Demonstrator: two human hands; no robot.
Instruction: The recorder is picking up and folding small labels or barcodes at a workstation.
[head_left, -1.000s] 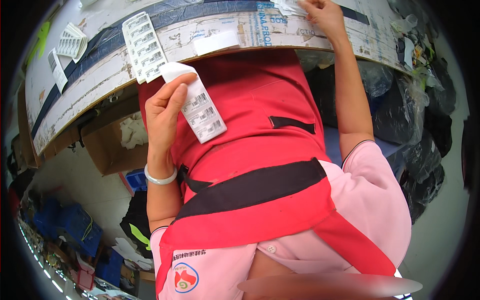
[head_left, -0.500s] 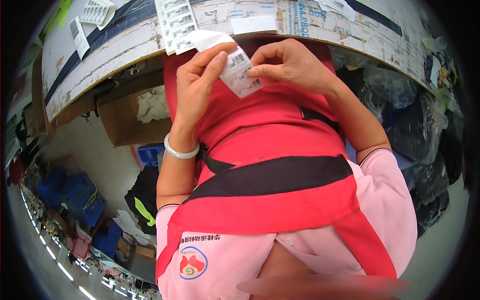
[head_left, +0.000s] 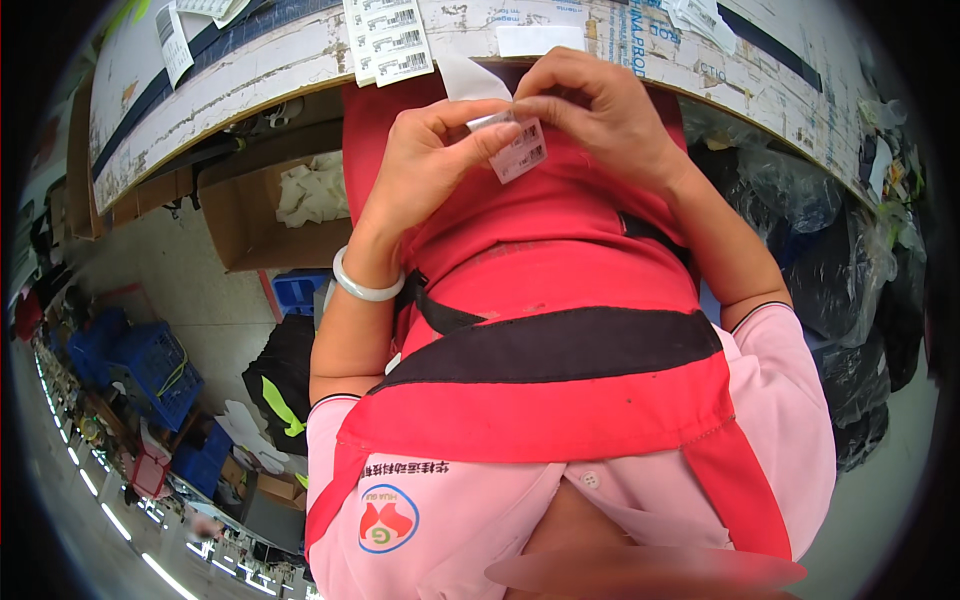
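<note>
A white strip of printed labels (head_left: 520,152) hangs over my lap, just in front of the table edge. Thumb and fingers of my left hand (head_left: 445,150) pinch the strip from its left side. At its upper right, my right hand (head_left: 600,115) has thumb and forefinger closed together against the strip; whether a single label sits between the fingertips cannot be made out. The blank white upper part of the strip (head_left: 468,78) stretches up toward the table.
The worn white table (head_left: 290,55) carries label sheets (head_left: 392,45), a blank white slip (head_left: 540,41) and more labels at far left and right. Below are a cardboard box (head_left: 235,225) with crumpled paper, blue crates (head_left: 155,370) at left, and plastic-wrapped dark bundles (head_left: 835,255) at right.
My right hand has shifted up and left to the top of the strip. My left hand has moved right, and its thumb now covers more of the strip.
</note>
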